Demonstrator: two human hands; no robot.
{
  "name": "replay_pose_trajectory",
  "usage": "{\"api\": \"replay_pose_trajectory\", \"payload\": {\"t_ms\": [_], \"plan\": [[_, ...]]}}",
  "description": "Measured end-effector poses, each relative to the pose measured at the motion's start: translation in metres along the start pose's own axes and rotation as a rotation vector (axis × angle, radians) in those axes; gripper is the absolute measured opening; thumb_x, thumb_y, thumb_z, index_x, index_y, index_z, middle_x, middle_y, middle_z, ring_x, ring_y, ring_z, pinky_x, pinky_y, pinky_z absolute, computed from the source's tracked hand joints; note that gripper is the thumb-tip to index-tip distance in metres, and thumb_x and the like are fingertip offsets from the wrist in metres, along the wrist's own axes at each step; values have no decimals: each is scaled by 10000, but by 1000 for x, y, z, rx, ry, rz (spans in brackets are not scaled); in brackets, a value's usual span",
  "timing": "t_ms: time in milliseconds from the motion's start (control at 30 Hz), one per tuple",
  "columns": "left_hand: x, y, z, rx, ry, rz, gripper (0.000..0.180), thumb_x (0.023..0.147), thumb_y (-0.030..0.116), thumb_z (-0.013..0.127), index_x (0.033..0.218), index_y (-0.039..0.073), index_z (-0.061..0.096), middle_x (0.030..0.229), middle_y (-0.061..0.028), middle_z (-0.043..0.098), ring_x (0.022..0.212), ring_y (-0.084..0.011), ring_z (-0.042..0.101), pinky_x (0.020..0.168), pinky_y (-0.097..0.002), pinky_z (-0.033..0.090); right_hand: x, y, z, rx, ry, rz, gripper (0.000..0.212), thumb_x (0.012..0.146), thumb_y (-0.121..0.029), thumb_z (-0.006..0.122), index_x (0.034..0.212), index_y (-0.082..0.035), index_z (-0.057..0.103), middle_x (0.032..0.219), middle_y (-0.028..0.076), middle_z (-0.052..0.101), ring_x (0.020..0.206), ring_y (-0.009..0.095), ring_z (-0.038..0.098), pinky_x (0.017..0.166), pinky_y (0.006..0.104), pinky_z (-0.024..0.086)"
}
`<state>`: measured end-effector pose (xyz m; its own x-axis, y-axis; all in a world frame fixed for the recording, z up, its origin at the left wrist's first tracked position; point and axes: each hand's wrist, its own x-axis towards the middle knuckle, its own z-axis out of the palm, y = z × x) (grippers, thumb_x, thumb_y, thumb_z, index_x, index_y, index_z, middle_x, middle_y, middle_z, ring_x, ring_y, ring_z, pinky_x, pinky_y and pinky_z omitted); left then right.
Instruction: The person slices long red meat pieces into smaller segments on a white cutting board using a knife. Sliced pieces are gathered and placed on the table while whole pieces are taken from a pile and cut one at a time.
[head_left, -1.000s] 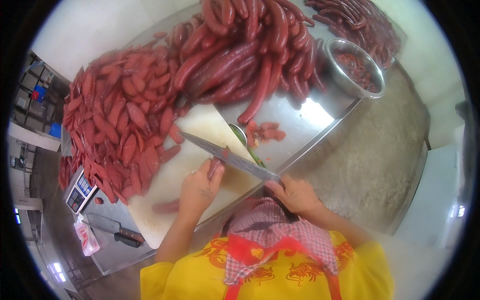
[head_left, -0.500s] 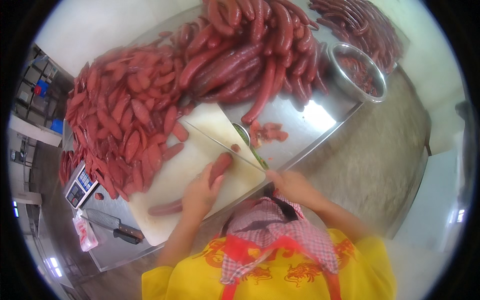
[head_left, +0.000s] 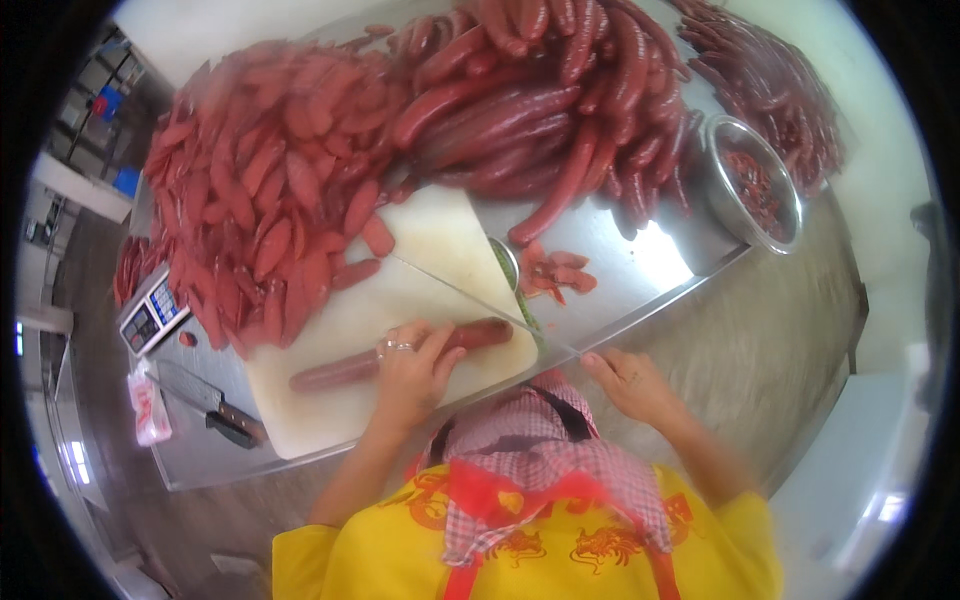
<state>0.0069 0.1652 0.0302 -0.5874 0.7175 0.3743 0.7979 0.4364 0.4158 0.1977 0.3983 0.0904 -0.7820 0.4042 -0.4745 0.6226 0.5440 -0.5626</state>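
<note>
A long dark red sausage (head_left: 335, 374) lies flat across the white cutting board (head_left: 300, 420). My left hand (head_left: 413, 365) grips it from above near its middle, with the fingers curled over it and the thumb along the near side. My right hand (head_left: 628, 385) is closed round the handle of a long thin knife (head_left: 470, 299). The blade slants up and left over the board, beyond the sausage and apart from it. Much of the knife's handle is hidden in my fingers.
Sliced sausage (head_left: 260, 190) is heaped at the left and whole sausages (head_left: 500, 130) at the back. A metal bowl (head_left: 735, 190) of scraps stands far right, near more sausages (head_left: 765, 75). Trimmings (head_left: 555, 272), a scale (head_left: 155, 312) and spare knives (head_left: 225, 415) lie round the board.
The sausage has gone from partly lifted and bent to lying straight on the board. A small cut end by the blade is no longer visible. The knife has drawn slightly right and nearer.
</note>
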Motion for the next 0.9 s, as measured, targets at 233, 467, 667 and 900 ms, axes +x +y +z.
{"api": "replay_pose_trajectory", "payload": {"t_ms": [233, 467, 667, 900], "plan": [[-22, 3, 18, -7, 226, 18, 356, 649, 169, 845, 929, 131, 628, 976, -46, 583, 928, -244, 541, 838, -386, 370, 6, 2, -52, -341, -158, -104, 622, 961, -574, 422, 856, -1, 637, 745, 244, 641, 764, 445, 631, 705, 512, 495], [-26, 2, 23, -21, 226, -43, 337, 650, 152, 837, 915, 135, 630, 967, -34, 585, 908, -245, 543, 831, -385, 374, 31, -5, -64, -381, -217, -276, 617, 978, -571, 371, 896, -26, 650, 758, 228, 657, 749, 446, 636, 704, 525, 503], [-28, 2, 24, -88, 232, -64, 305, 675, 146, 818, 917, 133, 634, 973, -34, 583, 945, -256, 522, 837, -398, 380, 98, -23, 14, -314, -355, -276, 612, 988, -554, 369, 900, -22, 657, 800, 255, 650, 784, 455, 631, 727, 524, 497], [-25, -2, 20, -66, 258, -26, 328, 619, 92, 817, 894, 116, 640, 925, -45, 585, 886, -254, 548, 801, -382, 404, 15, -18, -65, -372, -344, -181, 556, 992, -489, 421, 876, 4, 650, 774, 257, 648, 752, 456, 634, 695, 508, 512]]}}
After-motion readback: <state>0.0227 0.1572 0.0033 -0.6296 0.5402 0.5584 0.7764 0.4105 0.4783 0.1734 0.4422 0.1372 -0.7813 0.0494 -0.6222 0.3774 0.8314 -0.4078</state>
